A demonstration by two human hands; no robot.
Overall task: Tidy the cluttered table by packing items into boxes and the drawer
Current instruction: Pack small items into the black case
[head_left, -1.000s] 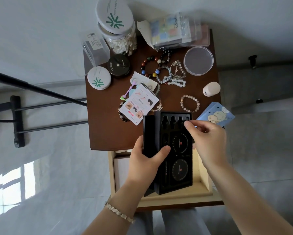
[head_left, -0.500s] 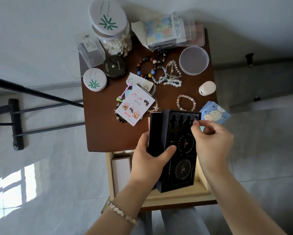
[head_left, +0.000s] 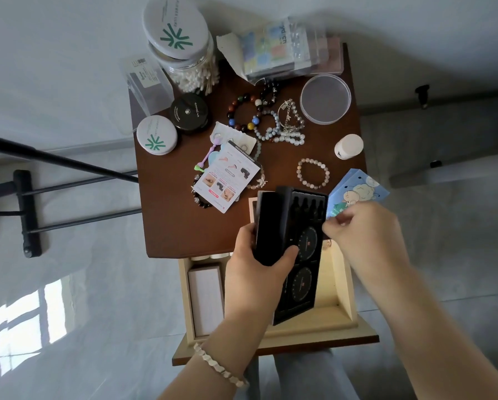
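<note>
My left hand (head_left: 256, 272) grips a long black box (head_left: 302, 226) over the open wooden drawer (head_left: 343, 290), its thumb across the black sleeve and moulded tray. The tray shows several small slots at its far end and two round dials. My right hand (head_left: 366, 235) has curled fingers that pinch the tray's right edge. Several bead bracelets (head_left: 312, 173) lie loose on the brown table (head_left: 178, 220), and a printed leaflet (head_left: 227, 177) lies left of the box.
A white box (head_left: 207, 298) lies in the drawer's left side. Blue sheep packets (head_left: 357, 192) overhang the right edge. At the back stand a cotton-swab jar (head_left: 184, 53), clear boxes (head_left: 282, 50), a round clear container (head_left: 325, 99) and tins (head_left: 156, 135). A black rack (head_left: 25, 212) is left.
The black box has tilted and shifted slightly right over the drawer. My right hand slid from the tray's far corner down to its right edge.
</note>
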